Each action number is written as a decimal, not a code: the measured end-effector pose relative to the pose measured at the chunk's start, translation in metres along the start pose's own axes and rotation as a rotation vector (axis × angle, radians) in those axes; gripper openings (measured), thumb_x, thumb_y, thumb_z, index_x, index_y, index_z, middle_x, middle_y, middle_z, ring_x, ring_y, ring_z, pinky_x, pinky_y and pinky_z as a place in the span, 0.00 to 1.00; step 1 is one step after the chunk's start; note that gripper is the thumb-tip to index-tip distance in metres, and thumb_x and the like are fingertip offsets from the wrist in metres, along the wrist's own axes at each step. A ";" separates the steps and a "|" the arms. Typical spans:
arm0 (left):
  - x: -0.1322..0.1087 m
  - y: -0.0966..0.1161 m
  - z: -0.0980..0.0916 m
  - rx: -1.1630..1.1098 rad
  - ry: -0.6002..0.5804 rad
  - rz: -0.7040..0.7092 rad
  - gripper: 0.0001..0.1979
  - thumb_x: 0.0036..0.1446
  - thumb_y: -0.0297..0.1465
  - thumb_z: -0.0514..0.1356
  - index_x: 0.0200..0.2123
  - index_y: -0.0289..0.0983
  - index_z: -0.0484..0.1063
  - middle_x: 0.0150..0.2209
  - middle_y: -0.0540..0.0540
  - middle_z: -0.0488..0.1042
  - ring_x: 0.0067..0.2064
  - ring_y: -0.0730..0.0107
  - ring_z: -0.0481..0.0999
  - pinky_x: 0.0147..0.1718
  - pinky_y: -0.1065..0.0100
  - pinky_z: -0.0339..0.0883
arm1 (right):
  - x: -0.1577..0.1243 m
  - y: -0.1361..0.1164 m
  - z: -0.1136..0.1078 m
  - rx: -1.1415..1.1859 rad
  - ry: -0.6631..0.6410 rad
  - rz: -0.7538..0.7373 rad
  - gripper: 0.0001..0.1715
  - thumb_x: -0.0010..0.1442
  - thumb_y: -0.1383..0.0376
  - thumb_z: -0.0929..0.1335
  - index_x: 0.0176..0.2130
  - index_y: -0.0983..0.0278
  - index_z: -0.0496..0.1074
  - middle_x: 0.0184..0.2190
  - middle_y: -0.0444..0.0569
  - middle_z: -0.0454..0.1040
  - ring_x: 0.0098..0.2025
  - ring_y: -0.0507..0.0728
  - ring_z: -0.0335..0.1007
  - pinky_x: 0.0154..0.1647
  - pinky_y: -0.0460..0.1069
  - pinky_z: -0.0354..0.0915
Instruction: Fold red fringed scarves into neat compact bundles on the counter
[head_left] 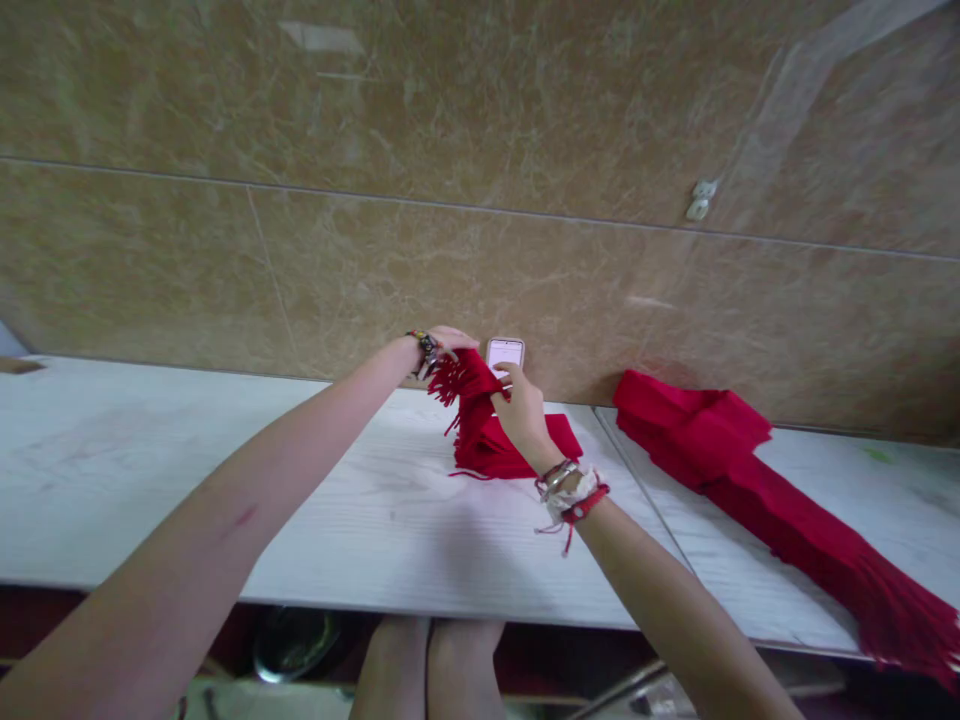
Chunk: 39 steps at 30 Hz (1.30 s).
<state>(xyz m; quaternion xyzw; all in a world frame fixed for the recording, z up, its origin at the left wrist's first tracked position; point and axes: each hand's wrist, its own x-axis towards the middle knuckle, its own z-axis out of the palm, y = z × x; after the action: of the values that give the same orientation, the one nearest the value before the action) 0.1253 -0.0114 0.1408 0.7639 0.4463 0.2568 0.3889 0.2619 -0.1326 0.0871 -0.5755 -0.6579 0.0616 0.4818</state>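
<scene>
A red fringed scarf lies partly folded on the white wooden table, with one end lifted off it. My left hand grips the lifted end at its upper left corner, fringe hanging below. My right hand pinches the same raised end at its right side. Just behind the scarf, a phone with a lit screen leans against the wall. The fingertips of my left hand are partly hidden by the cloth.
A second red scarf stretches over the right part of the table, its fringe hanging past the front edge. The tiled wall closes off the back. Below the front edge are a round dark bowl and my knees.
</scene>
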 end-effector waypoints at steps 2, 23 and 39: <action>0.016 0.033 0.024 0.032 -0.029 0.055 0.16 0.48 0.42 0.58 0.33 0.35 0.72 0.31 0.50 0.73 0.31 0.71 0.70 0.29 0.73 0.63 | 0.001 0.017 -0.022 0.008 0.086 0.094 0.25 0.46 0.74 0.62 0.46 0.64 0.62 0.32 0.45 0.72 0.33 0.53 0.68 0.38 0.50 0.64; -0.052 -0.049 0.139 0.400 0.269 0.342 0.38 0.42 0.30 0.62 0.57 0.31 0.52 0.55 0.35 0.58 0.56 0.54 0.59 0.56 0.57 0.53 | -0.004 0.079 -0.025 0.941 0.253 0.576 0.08 0.44 0.69 0.59 0.30 0.60 0.58 0.24 0.41 0.68 0.28 0.53 0.68 0.26 0.47 0.66; -0.063 -0.048 0.139 0.464 0.372 0.154 0.33 0.45 0.25 0.57 0.57 0.34 0.54 0.53 0.36 0.62 0.50 0.55 0.68 0.50 0.60 0.62 | -0.030 0.099 -0.038 0.784 0.228 0.710 0.09 0.42 0.72 0.58 0.28 0.60 0.56 0.17 0.36 0.64 0.18 0.50 0.64 0.19 0.44 0.61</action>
<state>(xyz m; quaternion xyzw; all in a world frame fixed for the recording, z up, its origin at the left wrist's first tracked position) 0.1754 -0.1033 0.0197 0.8039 0.4973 0.3122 0.0949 0.3545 -0.1420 0.0275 -0.5424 -0.2943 0.3988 0.6784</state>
